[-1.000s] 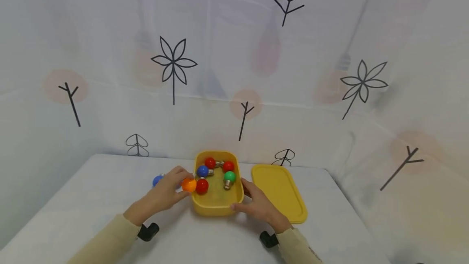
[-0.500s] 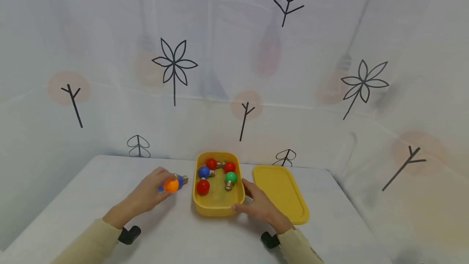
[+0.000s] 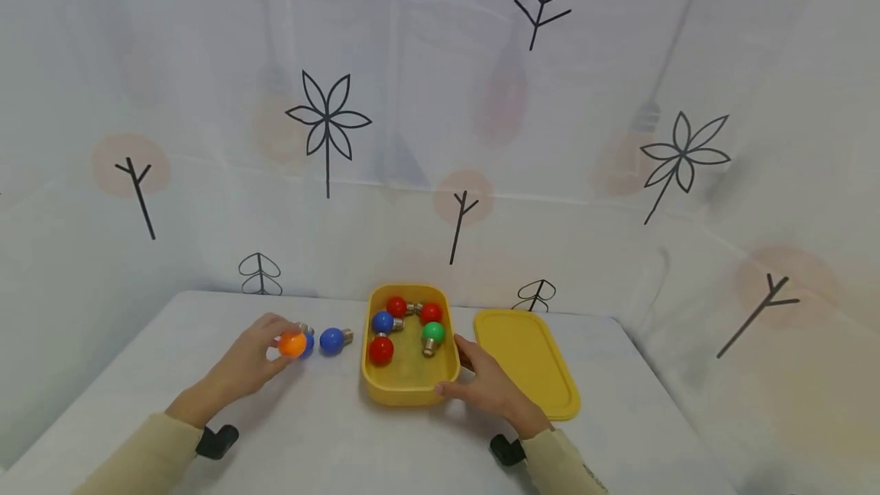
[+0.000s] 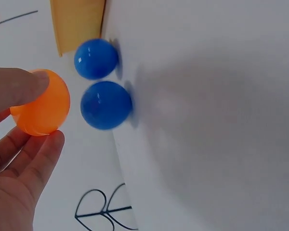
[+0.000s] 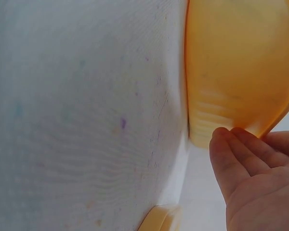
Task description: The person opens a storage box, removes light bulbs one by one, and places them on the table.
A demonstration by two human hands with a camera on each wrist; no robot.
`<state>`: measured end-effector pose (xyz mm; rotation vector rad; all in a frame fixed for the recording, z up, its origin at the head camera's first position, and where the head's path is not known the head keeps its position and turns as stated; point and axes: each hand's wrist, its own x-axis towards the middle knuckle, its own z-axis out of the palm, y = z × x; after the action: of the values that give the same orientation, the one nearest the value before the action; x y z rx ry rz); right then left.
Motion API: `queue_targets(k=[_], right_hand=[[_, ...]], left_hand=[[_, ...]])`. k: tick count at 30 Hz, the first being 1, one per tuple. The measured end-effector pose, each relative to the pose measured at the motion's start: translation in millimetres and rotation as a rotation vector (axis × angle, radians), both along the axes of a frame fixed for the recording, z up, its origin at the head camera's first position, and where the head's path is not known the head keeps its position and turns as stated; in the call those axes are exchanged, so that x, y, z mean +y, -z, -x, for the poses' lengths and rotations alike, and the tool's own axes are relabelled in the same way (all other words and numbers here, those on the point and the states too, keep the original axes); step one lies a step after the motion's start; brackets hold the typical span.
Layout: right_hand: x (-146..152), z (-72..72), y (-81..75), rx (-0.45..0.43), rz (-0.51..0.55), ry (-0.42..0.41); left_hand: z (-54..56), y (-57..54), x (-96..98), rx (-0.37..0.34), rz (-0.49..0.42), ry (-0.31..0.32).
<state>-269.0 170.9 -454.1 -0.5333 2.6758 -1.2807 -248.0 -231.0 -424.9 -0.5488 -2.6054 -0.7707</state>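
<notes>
Thumb and fingertips of my left hand (image 3: 244, 357) pinch an orange light bulb (image 4: 43, 108) above the left part of the table. Its screw base is hidden. Two blue bulbs lie on the table beside it: one (image 4: 106, 105) partly behind the orange one in the head view, the other (image 3: 331, 341) closer to the yellow box. My right hand (image 3: 484, 384) rests at the near right corner of that yellow box (image 3: 406, 397), straight fingers touching its outer wall. Inside lie three red bulbs (image 3: 381, 351), a blue bulb (image 3: 382, 321) and a green bulb (image 3: 432, 333).
A yellow lid (image 3: 525, 361) lies flat on the white table (image 3: 385, 457), to the right of the box. Behind the table hangs a white cloth (image 3: 406, 121) printed with plant drawings. A dark wrist device (image 3: 218, 441) sits at the left cuff.
My left hand has moved left, away from the box, with the orange bulb still pinched. The blue bulb nearer the box has come into view. The right hand stays at the box.
</notes>
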Motion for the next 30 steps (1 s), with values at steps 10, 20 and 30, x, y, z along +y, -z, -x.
queue_targets(k=[10,20,30], right_hand=[[0,0.3,2.7,-0.009,0.016,-0.005],[-1,1.4,3.1,-0.006,0.017,-0.009],[0,2.2,1.7,-0.002,0.004,-0.006]], left_hand=[[13.9,5.3,-23.1,-0.042,-0.02,-0.08],[31.6,22.9,-37.2,-0.18,-0.069,-0.132],[41.9,30.7,-36.0,-0.253,-0.072,-0.159]])
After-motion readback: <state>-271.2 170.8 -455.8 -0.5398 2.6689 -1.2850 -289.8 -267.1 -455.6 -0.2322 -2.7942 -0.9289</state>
